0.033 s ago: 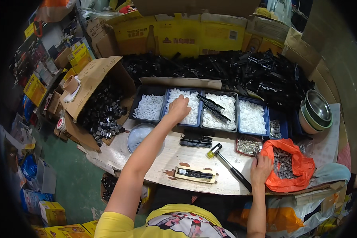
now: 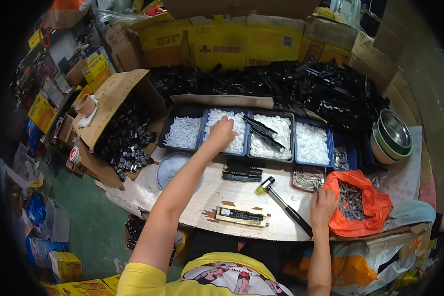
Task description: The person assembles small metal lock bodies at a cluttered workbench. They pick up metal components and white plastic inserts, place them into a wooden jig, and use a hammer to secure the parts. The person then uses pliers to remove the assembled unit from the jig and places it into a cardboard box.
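Note:
My left hand (image 2: 223, 133) reaches into the second blue bin (image 2: 209, 153), among small white plastic parts (image 2: 237, 129). Its fingers are bent together, and whatever lies at the tips is hidden. My right hand (image 2: 323, 206) is closed on the tabletop, between the hammer handle (image 2: 298, 220) and an orange-red plastic bag (image 2: 383, 201) of small grey parts (image 2: 352, 202). A small tray of metal pins (image 2: 308, 178) lies just beyond its fingertips; anything in them cannot be seen. In front of me, a black part (image 2: 240, 214) rests in a pale holding block (image 2: 262, 222).
More bins hold white parts (image 2: 313, 143), with black strips (image 2: 264, 132) across one. Black pieces (image 2: 241, 173) lie mid-table. A dish (image 2: 168, 170) sits under my left forearm. A carton (image 2: 114, 101) spills black metal pieces at left; stacked bowls (image 2: 395, 133) stand right. Black parts (image 2: 281, 84) heap behind.

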The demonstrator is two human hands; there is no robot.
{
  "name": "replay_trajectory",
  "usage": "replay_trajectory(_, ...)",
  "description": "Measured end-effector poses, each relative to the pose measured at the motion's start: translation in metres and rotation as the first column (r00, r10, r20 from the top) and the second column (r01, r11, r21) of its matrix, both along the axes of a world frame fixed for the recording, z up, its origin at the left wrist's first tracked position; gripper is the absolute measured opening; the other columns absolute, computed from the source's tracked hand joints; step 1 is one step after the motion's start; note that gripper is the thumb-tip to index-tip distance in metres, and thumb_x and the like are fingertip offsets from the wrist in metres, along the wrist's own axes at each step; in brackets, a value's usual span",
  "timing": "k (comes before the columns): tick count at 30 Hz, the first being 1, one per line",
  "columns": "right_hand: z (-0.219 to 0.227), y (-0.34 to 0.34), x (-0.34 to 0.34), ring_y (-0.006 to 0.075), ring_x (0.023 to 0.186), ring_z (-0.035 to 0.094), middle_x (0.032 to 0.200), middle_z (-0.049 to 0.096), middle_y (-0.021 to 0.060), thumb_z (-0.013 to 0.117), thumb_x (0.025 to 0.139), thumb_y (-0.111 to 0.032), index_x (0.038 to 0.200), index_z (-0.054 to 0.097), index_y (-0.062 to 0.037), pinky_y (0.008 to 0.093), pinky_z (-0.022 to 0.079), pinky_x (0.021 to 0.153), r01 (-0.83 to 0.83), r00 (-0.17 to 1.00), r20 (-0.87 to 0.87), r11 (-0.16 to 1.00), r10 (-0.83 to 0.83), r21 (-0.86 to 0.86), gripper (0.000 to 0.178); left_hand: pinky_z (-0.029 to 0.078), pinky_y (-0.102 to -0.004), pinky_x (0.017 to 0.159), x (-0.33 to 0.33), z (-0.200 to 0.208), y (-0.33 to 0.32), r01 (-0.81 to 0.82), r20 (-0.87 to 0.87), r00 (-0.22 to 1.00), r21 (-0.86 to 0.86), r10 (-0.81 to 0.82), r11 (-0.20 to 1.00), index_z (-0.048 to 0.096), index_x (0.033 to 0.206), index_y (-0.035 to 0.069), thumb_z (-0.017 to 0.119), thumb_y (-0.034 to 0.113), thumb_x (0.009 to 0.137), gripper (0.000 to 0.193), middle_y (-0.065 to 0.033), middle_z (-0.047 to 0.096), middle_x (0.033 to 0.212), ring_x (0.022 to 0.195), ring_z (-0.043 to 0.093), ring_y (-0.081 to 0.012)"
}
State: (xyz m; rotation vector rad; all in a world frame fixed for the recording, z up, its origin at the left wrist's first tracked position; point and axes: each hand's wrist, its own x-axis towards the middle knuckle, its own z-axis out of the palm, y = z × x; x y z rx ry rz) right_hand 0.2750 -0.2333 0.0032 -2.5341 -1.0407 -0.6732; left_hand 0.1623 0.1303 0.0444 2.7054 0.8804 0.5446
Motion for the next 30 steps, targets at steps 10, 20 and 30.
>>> replay_trajectory(10, 0.017, 0.057, 0.031, 0.0281, 0.094, 0.052, 0.090, 0.060, 0.0119, 0.056, 0.071, -0.006, 0.082, 0.063, -0.0047, 0.0490, 0.033, 0.084, -0.025, 0.967, -0.242, 0.909, -0.084, -0.417, 0.014, 0.049, -0.0370, 0.067, 0.006, -0.002, 0.031, 0.140, 0.132, 0.985, -0.220, -0.113, 0.965, 0.068, 0.076, 0.003, 0.073, 0.013, 0.058, 0.021, -0.0156, 0.065, 0.075, 0.073, 0.063, -0.0291)
replay_trajectory(20, 0.011, 0.048, 0.034, 0.0277, 0.088, 0.053, 0.082, 0.059, 0.0102, 0.057, 0.072, -0.005, 0.078, 0.063, -0.0069, 0.0472, 0.033, 0.078, -0.099, 0.966, -0.256, 0.956, 0.027, -0.275, 0.009, 0.051, -0.0253, 0.060, -0.041, 0.006, 0.005, 0.404, 0.584, 0.748, -0.778, 0.315, 0.481, 0.064, 0.091, -0.006, 0.059, -0.005, 0.074, 0.018, -0.0126, 0.062, 0.079, 0.067, 0.061, -0.0173)
replay_trajectory(30, 0.020, 0.042, -0.012, 0.0138, 0.070, 0.057, 0.079, 0.061, 0.0070, 0.056, 0.078, 0.001, 0.085, 0.058, -0.0011, 0.0261, 0.042, 0.062, -0.298, 0.711, -0.513, 0.866, 0.482, 0.401, 0.007, 0.053, -0.0272, 0.061, -0.132, -0.017, -0.148, 0.579, 0.567, 0.691, -0.806, 0.449, 0.126, 0.059, 0.094, -0.005, 0.059, -0.003, 0.080, 0.014, -0.0116, 0.061, 0.083, 0.072, 0.062, -0.0172)
